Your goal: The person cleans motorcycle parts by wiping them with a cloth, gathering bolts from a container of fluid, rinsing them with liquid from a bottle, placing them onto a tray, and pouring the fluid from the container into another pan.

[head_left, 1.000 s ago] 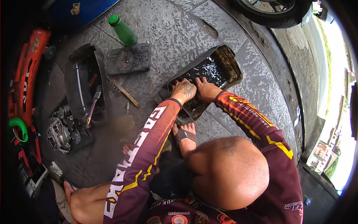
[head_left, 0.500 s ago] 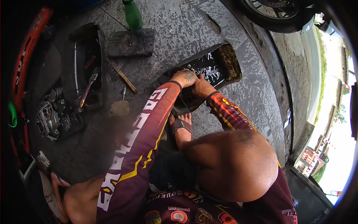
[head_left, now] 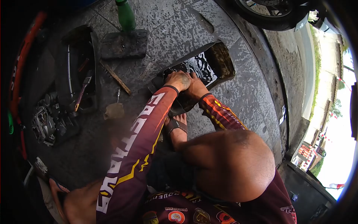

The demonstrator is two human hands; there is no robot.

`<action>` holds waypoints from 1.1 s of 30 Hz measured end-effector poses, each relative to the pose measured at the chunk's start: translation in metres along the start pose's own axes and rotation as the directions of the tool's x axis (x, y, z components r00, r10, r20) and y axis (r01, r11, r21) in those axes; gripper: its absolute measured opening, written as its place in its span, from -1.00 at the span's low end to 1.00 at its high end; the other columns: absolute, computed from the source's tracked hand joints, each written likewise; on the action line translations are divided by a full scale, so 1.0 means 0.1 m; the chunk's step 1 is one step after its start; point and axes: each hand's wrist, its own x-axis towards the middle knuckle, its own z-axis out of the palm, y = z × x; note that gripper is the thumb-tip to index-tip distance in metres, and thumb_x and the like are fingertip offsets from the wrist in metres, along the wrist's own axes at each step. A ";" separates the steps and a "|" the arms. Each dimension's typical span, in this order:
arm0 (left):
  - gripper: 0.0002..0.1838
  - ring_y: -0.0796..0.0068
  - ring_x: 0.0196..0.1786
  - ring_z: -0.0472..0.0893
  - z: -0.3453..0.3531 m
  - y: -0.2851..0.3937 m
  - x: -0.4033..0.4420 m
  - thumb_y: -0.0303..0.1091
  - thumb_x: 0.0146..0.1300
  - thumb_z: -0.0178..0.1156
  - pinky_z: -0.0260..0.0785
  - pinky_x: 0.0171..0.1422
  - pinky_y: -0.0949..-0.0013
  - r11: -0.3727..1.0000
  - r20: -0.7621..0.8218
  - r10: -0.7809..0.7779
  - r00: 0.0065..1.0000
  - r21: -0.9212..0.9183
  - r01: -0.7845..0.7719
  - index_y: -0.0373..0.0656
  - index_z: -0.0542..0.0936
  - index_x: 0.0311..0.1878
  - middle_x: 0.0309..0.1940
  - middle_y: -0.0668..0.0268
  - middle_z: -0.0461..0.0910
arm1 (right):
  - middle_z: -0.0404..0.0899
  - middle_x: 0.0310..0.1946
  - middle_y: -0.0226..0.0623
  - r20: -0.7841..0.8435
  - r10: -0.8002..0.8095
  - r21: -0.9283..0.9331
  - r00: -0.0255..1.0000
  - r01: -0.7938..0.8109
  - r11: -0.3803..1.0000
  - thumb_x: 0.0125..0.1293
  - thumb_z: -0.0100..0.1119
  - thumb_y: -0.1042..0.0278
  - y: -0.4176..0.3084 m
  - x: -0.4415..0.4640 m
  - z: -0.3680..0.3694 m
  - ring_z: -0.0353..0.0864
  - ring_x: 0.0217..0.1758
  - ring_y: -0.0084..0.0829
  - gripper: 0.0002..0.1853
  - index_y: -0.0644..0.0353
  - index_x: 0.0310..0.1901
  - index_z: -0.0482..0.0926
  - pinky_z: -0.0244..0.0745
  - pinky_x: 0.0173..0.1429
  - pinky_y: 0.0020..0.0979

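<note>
Both of my hands are together over a dark cut-open plastic container [head_left: 225,59] that holds black, shiny liquid. My left hand [head_left: 179,80], back upward, has its fingers bent down toward the liquid. Against it, my right hand [head_left: 196,88] is closed, with the fingers curled inward. Whatever lies between the hands is hidden beneath them. The container sits tilted across my view, its near end just ahead of my sandalled foot [head_left: 179,125].
To the left, a second dark tray [head_left: 93,56] holds a paintbrush [head_left: 82,93]. Near it lie a metal engine part [head_left: 44,125] and a wooden-handled brush [head_left: 118,80]. A green bottle [head_left: 126,16] stands by a dark block [head_left: 125,44]. A motorcycle wheel [head_left: 266,24] is at upper right.
My view has shifted slightly, so the scene sits a little further left. The hands stay together over the container, and the bright reflections on the liquid have changed shape.
</note>
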 end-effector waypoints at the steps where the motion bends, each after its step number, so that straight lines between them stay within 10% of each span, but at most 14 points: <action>1: -0.48 0.00 0.24 0.45 0.03 -0.02 0.03 -0.03 0.32 -0.19 0.28 0.31 0.08 0.998 0.015 -0.036 0.999 -0.046 0.037 -0.12 0.51 0.16 0.19 0.05 0.45 | 0.28 0.18 0.18 0.011 -0.072 -0.029 0.997 0.072 0.997 0.18 0.06 0.21 -0.04 -0.02 -0.04 0.34 0.20 0.22 -0.41 0.04 0.29 0.28 0.35 0.24 -0.03; 7: -0.48 -0.11 0.16 0.48 0.00 0.01 -0.08 -0.01 0.27 -0.14 0.29 0.30 0.07 0.997 0.020 -0.033 0.999 -0.076 0.034 -0.22 0.62 -0.05 0.04 -0.06 0.54 | 0.29 0.23 0.08 0.171 0.078 -0.011 0.982 -0.077 0.997 0.19 0.04 0.22 -0.12 -0.07 -0.03 0.34 0.24 0.12 -0.40 0.07 0.30 0.27 0.32 0.28 -0.08; 11: -0.51 -0.08 0.17 0.46 0.07 -0.07 -0.09 -0.05 0.27 -0.14 0.28 0.29 0.04 0.983 -0.029 -0.059 0.998 -0.176 0.053 -0.24 0.58 -0.05 0.06 -0.04 0.52 | 0.58 -0.07 0.04 0.212 -0.017 -0.123 0.977 0.044 0.991 0.20 0.04 0.27 -0.12 -0.12 -0.48 0.61 -0.05 0.00 -0.65 0.15 0.02 0.52 0.53 0.02 -0.14; 13: -0.59 -0.11 0.14 0.50 0.16 -0.07 -0.13 -0.20 0.19 0.00 0.37 0.24 0.11 0.975 -0.121 -0.133 0.984 -0.195 0.108 -0.27 0.57 -0.02 0.05 -0.14 0.51 | 0.64 -0.32 -0.04 0.020 -0.028 -0.232 0.999 0.032 0.972 0.14 0.05 0.38 -0.09 -0.14 -0.79 0.65 -0.21 -0.04 -0.83 0.22 -0.29 0.58 0.57 -0.13 -0.15; 23: -0.79 0.05 -0.12 0.55 0.40 0.08 -0.63 -0.44 0.13 0.11 0.51 -0.11 0.10 0.999 -0.503 0.047 0.863 0.015 -0.046 -0.25 0.42 -0.15 -0.18 0.08 0.42 | 0.59 -0.20 -0.17 -0.241 -0.180 -0.359 0.954 0.085 0.930 0.11 0.00 0.51 0.37 -0.16 -1.38 0.53 -0.04 -0.11 -0.77 0.16 -0.20 0.58 0.40 0.03 -0.14; 33: -0.78 0.20 -0.19 0.55 0.50 0.06 -0.67 -0.46 0.07 0.14 0.52 -0.17 0.25 0.984 -0.584 0.168 0.794 0.152 -0.096 -0.19 0.42 -0.19 -0.26 0.21 0.42 | 0.59 -0.15 -0.22 -0.610 -0.139 0.033 0.780 0.200 0.979 0.04 0.04 0.68 0.27 -0.26 -1.41 0.57 -0.03 -0.14 -0.66 0.12 -0.15 0.61 0.48 0.04 -0.27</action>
